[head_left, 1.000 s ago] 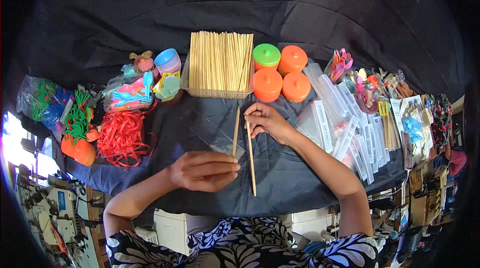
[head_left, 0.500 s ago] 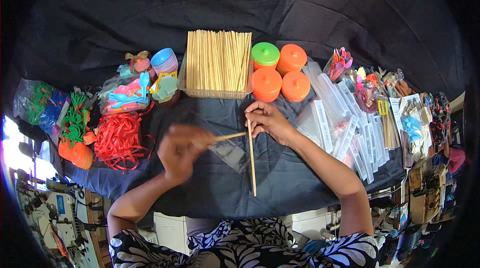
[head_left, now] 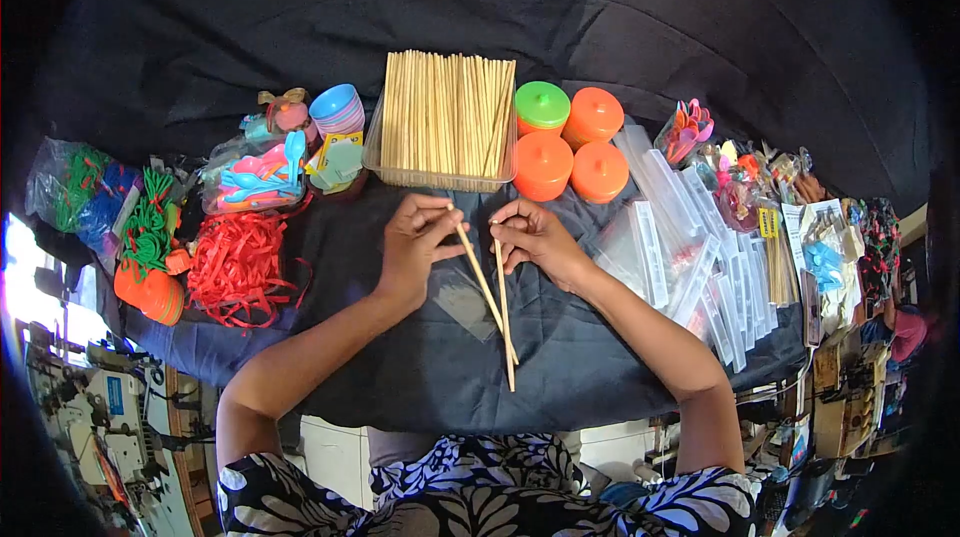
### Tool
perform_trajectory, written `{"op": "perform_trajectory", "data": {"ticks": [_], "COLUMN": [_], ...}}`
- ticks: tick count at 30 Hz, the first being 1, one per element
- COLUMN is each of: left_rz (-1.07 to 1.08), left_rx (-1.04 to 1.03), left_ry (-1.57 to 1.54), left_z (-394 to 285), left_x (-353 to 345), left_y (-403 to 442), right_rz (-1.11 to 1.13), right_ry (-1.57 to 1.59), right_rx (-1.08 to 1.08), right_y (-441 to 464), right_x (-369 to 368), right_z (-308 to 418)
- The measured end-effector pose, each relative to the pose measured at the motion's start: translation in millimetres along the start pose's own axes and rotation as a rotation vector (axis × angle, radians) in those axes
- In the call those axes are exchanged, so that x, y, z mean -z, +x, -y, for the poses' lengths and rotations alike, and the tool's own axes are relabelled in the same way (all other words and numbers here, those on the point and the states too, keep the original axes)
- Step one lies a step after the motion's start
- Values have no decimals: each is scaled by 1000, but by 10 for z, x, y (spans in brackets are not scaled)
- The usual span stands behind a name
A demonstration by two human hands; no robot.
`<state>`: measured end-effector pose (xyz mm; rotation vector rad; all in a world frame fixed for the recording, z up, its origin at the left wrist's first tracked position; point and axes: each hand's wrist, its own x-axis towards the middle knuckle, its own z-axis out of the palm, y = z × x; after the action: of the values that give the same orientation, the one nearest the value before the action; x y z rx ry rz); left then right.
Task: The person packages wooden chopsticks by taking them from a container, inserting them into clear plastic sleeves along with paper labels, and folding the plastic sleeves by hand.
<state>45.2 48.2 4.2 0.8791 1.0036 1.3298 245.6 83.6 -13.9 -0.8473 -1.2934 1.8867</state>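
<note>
My left hand (head_left: 415,249) pinches the top end of one wooden chopstick (head_left: 480,272), which slants down to the right. A second wooden chopstick (head_left: 504,317) hangs nearly upright from my right hand (head_left: 535,240), its upper end between thumb and fingers. The lower ends of the two sticks cross or overlap above the black cloth. Behind my hands a clear plastic box (head_left: 440,180) is packed with many similar sticks (head_left: 450,117). A clear plastic sleeve (head_left: 465,309) lies under the left stick.
Orange lidded pots (head_left: 543,166), one with a green lid (head_left: 542,105), stand right of the box. Clear plastic cases (head_left: 690,237) lie piled at right. At left are red ribbon (head_left: 240,272), blue and pink spoons (head_left: 265,175), green cord (head_left: 150,222) and stacked cups (head_left: 337,109).
My left hand has moved up and right, and its stick has swung from nearly level to pointing down beside the other. My right hand has barely moved.
</note>
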Motion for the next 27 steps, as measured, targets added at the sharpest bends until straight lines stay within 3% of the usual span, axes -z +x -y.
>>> {"op": "perform_trajectory", "data": {"ticks": [11,27], "left_rz": [222,227], "left_rx": [164,171], "left_ry": [88,212], "left_z": [21,75], "left_x": [-110,-223], "left_y": [-1,-37], "right_rz": [-43,-147], "right_ry": [-53,-139], "right_rx": [72,137], "right_y": [33,30], "right_x": [-65,-43], "right_z": [2,106]}}
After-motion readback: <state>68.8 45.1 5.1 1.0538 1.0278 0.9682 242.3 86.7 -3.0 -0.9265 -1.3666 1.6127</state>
